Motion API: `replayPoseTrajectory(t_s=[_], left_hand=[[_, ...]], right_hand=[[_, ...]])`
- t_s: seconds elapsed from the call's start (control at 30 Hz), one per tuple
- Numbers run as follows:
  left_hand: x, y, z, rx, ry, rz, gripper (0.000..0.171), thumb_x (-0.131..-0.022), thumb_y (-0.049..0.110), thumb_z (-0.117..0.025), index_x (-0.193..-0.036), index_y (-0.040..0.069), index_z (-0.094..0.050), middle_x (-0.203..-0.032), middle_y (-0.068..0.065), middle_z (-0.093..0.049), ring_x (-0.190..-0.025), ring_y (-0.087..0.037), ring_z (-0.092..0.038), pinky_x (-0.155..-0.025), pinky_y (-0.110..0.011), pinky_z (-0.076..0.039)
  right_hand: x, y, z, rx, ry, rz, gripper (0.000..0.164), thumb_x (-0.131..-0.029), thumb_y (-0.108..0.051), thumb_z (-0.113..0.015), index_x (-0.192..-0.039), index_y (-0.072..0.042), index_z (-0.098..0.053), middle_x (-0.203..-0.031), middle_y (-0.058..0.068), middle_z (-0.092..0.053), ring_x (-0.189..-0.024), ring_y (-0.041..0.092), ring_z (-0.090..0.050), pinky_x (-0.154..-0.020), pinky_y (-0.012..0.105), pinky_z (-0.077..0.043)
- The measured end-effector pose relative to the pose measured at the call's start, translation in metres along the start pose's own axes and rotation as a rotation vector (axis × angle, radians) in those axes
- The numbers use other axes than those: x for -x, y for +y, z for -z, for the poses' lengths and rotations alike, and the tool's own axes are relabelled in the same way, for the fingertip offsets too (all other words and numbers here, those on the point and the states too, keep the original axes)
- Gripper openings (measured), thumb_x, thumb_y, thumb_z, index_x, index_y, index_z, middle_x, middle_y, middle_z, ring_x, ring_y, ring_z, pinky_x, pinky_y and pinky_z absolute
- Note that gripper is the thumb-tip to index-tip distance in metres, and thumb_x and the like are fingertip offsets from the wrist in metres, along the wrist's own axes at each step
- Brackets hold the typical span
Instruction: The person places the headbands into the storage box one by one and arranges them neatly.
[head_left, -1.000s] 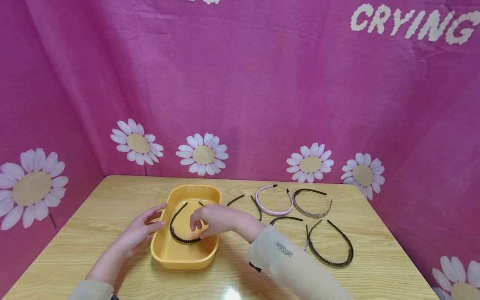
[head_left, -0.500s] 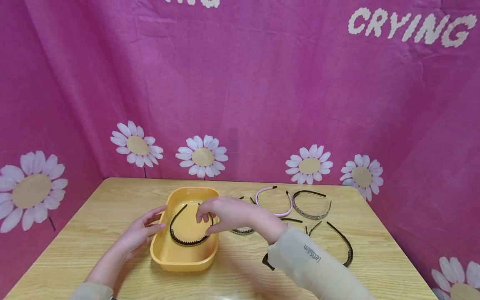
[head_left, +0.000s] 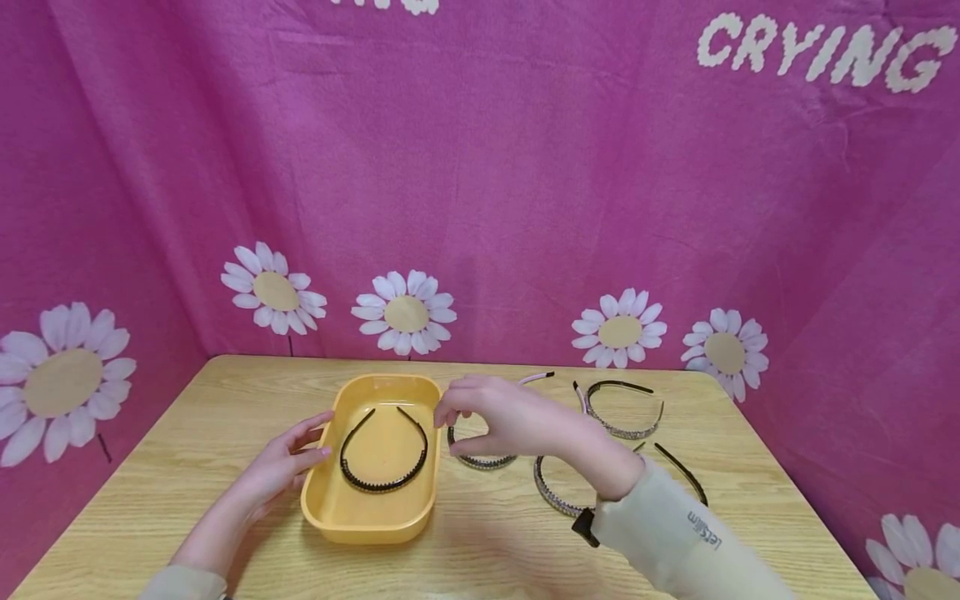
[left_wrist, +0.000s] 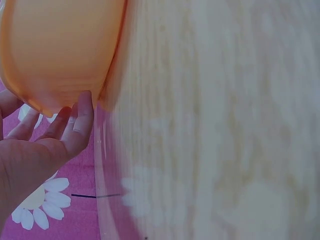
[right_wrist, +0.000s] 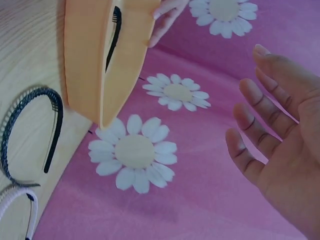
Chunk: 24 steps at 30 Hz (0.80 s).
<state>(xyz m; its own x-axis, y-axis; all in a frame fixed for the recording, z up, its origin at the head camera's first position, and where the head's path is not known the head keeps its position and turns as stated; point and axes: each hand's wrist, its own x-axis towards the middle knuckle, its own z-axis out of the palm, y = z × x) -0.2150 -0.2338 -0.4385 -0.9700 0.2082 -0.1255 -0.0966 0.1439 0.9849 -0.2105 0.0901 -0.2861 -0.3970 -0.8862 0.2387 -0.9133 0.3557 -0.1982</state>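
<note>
A yellow plastic basin [head_left: 370, 533] stands on the table, with one black toothed headband [head_left: 384, 486] lying flat inside. My left hand [head_left: 277, 468] rests against the basin's left side. In the left wrist view its fingers [left_wrist: 85, 112] touch the outer wall. Just right of the basin, my right hand [head_left: 510, 421] hovers over a dark headband with a beaded edge [head_left: 487, 463] and partly hides it. Nothing is in that hand; in the right wrist view its fingers [right_wrist: 272, 112] are spread and loosely bent.
Farther right on the wooden table [head_left: 757, 500] lie more headbands: a lilac one [head_left: 536, 377] partly covered by the right hand, a glittery one [head_left: 628, 432], another glittery one [head_left: 553, 498] and a black one [head_left: 684, 472]. A pink daisy-print cloth [head_left: 480, 208] hangs behind.
My right hand has let go of the black headband, now lying in the basin, and has moved right, out over the headbands on the table. The left hand stays at the basin.
</note>
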Motion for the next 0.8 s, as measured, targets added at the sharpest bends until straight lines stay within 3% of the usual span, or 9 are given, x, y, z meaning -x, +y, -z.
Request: replayPoseTrajectory(t_s=[0.37, 0.53, 0.8], left_hand=[[0.000, 0.000, -0.002, -0.013, -0.009, -0.007, 0.060, -0.088, 0.014, -0.053, -0.141, 0.013, -0.024, -0.139, -0.024, -0.026, -0.114, -0.031, -0.044, -0.082, -0.041, -0.050], [-0.001, 0.001, -0.001, -0.028, -0.011, -0.015, 0.060, -0.089, 0.015, -0.052, -0.141, 0.011, -0.023, -0.138, -0.025, -0.026, -0.111, -0.027, -0.046, -0.083, -0.040, -0.050], [0.000, 0.002, -0.001, 0.002, -0.010, 0.001, 0.060, -0.089, 0.013, -0.052, -0.141, 0.012, -0.023, -0.138, -0.025, -0.026, -0.114, -0.032, -0.043, -0.083, -0.041, -0.050]], right_hand=[[0.048, 0.000, 0.015, 0.068, 0.146, -0.077, 0.025, -0.076, -0.025, -0.069, -0.097, -0.018, -0.059, -0.096, -0.010, -0.059, -0.088, 0.003, -0.052, -0.075, 0.019, -0.047], [0.069, 0.008, 0.013, 0.053, 0.256, -0.068, 0.024, -0.074, -0.018, -0.070, -0.095, -0.016, -0.058, -0.094, -0.009, -0.058, -0.086, 0.004, -0.052, -0.073, 0.019, -0.048], [0.095, 0.018, 0.005, 0.082, 0.367, -0.146, 0.024, -0.073, -0.015, -0.071, -0.093, -0.017, -0.058, -0.092, -0.011, -0.058, -0.085, 0.005, -0.053, -0.073, 0.021, -0.048]])
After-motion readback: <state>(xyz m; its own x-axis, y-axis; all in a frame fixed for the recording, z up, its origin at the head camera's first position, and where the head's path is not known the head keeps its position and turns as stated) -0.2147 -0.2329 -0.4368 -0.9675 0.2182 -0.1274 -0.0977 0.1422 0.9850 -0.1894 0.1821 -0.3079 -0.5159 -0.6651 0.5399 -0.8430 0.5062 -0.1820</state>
